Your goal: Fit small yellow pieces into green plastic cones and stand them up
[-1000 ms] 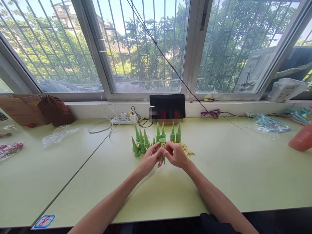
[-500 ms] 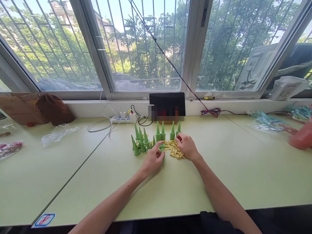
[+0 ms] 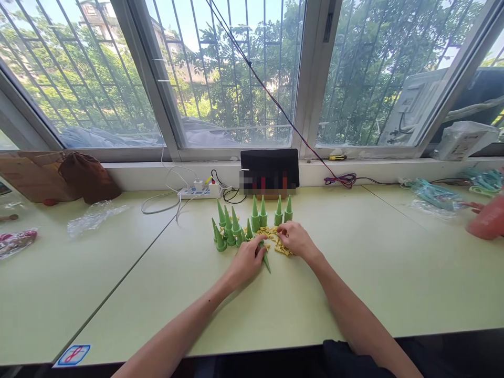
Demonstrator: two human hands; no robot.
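Note:
My left hand is closed around a green cone-shaped piece, whose pointed tip sticks out below the fingers toward me. To the right, my right hand has its fingertips pinched together over a pile of small yellow pieces. Whatever is between those fingertips is too small to make out. Several green cones stand point-up in a cluster left of my hands. Behind the yellow pile, more green cones stand upright in pairs on ribbed green bases.
A dark tablet leans at the back by the windowsill. Left of it lies a power strip with cables. A brown cloth bag and clear plastic wrap are at the left; plastic bags and a red object lie right.
My right hand has moved slightly left and down over the yellow pieces. The green cone in my left hand has tilted, its tip now showing more toward me.

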